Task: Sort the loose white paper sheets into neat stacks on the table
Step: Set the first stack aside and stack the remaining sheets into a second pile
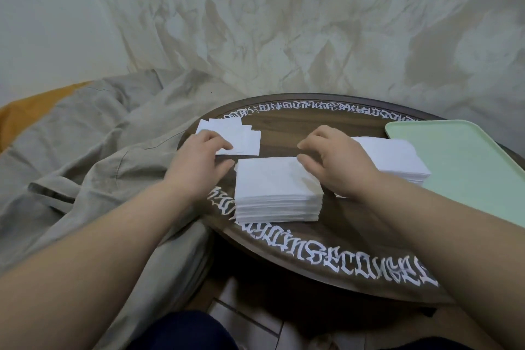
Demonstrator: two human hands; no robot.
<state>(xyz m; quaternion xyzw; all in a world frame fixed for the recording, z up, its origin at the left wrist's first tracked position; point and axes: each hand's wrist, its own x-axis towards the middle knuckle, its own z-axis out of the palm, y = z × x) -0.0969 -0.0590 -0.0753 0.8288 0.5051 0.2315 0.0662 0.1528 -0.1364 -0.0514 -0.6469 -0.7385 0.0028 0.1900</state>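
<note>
A person is sitting at a round dark desk [335, 239] with white lettering round its rim, sorting white paper. The near stack [277, 190] is lying squared up in front of them, thick and tidy. A second stack [395, 156] is sitting just to its right, partly hidden by the right hand [338, 165] and touching a pale green tray [460, 159] at the desk's right edge. The loose sheets [235, 135] are lying fanned and overlapping at the far left of the desk. The left hand [201, 162] is resting on their near edge, fingers loosely curled; I cannot tell whether it is gripping a sheet. The right hand is hovering over the near stack's far right corner with fingers bent and spread, holding nothing that I can see. Most of the work looks done: two neat stacks are standing, and only the small fan of loose sheets is left to gather and square. A grey cloth [93, 133] is lying rumpled to the left.
</note>
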